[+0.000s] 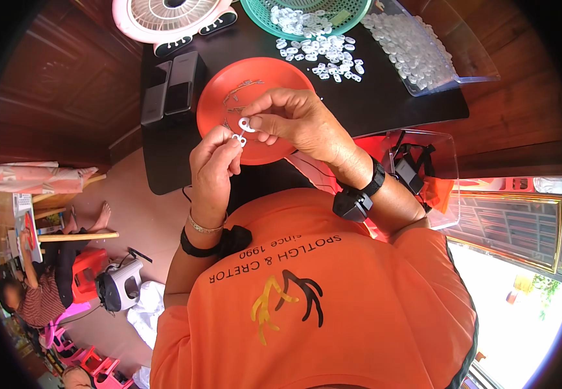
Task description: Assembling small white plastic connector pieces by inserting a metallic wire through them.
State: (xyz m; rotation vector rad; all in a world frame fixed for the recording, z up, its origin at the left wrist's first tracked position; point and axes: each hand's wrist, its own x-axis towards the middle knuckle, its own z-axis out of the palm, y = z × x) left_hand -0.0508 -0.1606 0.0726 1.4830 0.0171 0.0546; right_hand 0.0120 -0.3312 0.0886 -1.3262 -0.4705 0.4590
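Over an orange-red bowl [277, 74], my two hands meet with the fingers of each pinched closed. My left hand [215, 162] grips a small white plastic piece [239, 139] with round holes. In my right hand [307, 123], between thumb and forefinger, is a white oval plastic piece [246, 125] with a hole. The two pieces are very close together; a thin link seems to run between them, but whether they are joined I cannot tell. Thin metal pins [240, 89] lie in the bowl.
Loose white pieces [332, 55] lie on the black table [391, 107], beyond the bowl. Behind them are a green basket [352, 23] and a clear bin [417, 55], both holding similar pieces. A pink fan [132, 26] and dark boxes [176, 84] stand left. Another person [47, 292] sits far left.
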